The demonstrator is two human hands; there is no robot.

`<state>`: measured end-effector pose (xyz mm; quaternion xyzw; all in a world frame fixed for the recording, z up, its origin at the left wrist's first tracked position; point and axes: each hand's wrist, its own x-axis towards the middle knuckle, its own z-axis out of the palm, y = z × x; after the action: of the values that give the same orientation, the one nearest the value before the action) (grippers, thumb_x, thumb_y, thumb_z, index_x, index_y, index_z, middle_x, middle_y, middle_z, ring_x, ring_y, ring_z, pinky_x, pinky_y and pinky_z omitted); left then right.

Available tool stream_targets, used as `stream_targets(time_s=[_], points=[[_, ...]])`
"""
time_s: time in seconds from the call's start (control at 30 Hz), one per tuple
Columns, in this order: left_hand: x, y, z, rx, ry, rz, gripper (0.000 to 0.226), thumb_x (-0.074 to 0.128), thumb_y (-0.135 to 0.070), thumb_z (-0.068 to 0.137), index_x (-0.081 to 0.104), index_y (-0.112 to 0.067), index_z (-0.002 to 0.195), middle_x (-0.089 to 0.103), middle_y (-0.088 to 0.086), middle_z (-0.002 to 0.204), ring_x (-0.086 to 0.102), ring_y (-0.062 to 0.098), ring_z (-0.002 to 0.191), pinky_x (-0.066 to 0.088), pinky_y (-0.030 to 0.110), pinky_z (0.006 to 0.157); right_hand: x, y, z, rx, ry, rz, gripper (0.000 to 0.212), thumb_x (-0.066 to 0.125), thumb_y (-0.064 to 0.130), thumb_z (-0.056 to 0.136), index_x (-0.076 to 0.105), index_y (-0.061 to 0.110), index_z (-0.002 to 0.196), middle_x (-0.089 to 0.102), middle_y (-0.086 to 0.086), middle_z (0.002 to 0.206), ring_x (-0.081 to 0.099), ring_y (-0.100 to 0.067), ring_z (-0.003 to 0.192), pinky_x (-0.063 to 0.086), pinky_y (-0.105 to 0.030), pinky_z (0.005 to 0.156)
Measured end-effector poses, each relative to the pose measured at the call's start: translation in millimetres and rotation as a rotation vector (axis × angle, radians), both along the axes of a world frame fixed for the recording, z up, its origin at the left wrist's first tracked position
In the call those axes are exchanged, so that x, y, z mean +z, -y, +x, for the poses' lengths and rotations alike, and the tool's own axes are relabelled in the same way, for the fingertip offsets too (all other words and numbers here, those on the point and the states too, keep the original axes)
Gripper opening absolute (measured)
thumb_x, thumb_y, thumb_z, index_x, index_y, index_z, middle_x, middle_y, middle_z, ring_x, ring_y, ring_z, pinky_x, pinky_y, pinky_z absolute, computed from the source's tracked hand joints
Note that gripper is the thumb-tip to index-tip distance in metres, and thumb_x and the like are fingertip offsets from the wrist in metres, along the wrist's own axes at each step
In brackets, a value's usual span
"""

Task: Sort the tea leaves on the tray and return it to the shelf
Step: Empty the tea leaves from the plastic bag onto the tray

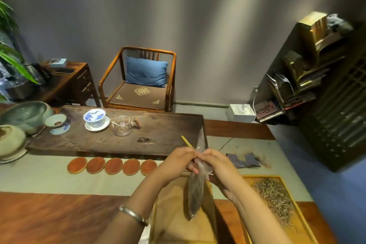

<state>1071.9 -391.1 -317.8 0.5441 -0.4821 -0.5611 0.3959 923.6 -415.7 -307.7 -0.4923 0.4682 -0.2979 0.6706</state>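
Above the near edge of the table (59,214), both hands pinch the top of a clear bag (195,190) that hangs down between them, dark tea visible inside. Left hand (178,161) grips the bag's neck from the left with curled fingers; a bracelet (133,215) sits on that wrist. Right hand (217,164) grasps the same neck from the right, fingers bent around it. Under the bag lies a wooden tray (170,214), its bare floor showing. Just beside it to the right, a second tray (297,222) holds a spread of tea leaves (274,198). Beyond the hands, five coasters (112,165) line up in a row before a dark tea board (158,136) carrying a gaiwan (95,118) and a glass pitcher (121,128). A folded cloth (244,160) lies near the right hand, and a shelf (303,69) stands against the wall at far right.
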Motion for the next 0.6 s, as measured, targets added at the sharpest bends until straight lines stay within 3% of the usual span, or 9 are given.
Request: stream_targets(time_s=[0.17,0.3,0.47,0.6], points=[[-6,-6,5,0.003,0.051,-0.048,0.028,0.037,-0.003,0.101,0.058,-0.004,0.082,0.063,0.012,0.079,0.064,0.008,0.059,0.052,0.018,0.067,-6,-6,10,-0.017,0.237,0.162,0.017,0.058,0.008,0.086,0.061,0.007,0.069,0.061,-0.014,0.07,0.063,-0.023,0.063,0.049,-0.026,0.053],[-9,-6,8,0.012,0.031,-0.037,0.035,0.037,-0.009,0.101,0.059,-0.008,0.073,0.065,0.019,0.082,0.066,0.012,0.06,0.054,0.025,0.071,-4,-5,15,0.045,0.115,0.065,0.029,0.047,0.011,0.091,0.062,0.006,0.067,0.057,-0.015,0.064,0.059,-0.02,0.057,0.046,-0.022,0.051],[-11,-1,12,0.058,0.023,0.017,0.046,0.049,-0.039,0.099,0.057,-0.012,0.063,0.064,0.015,0.072,0.063,0.018,0.056,0.052,0.029,0.067,-10,0,17,0.16,-0.003,-0.082,0.027,0.043,0.013,0.095,0.061,0.006,0.076,0.044,-0.019,0.07,0.041,-0.024,0.058,0.036,-0.026,0.047],[-10,-4,18,-0.003,-0.007,0.007,0.04,0.043,-0.029,0.103,0.065,-0.004,0.082,0.07,0.018,0.083,0.068,0.023,0.069,0.055,0.028,0.071,-16,1,16,0.201,0.051,-0.091,0.027,0.052,0.03,0.089,0.062,0.015,0.07,0.046,-0.005,0.06,0.041,-0.018,0.056,0.039,-0.025,0.054]])
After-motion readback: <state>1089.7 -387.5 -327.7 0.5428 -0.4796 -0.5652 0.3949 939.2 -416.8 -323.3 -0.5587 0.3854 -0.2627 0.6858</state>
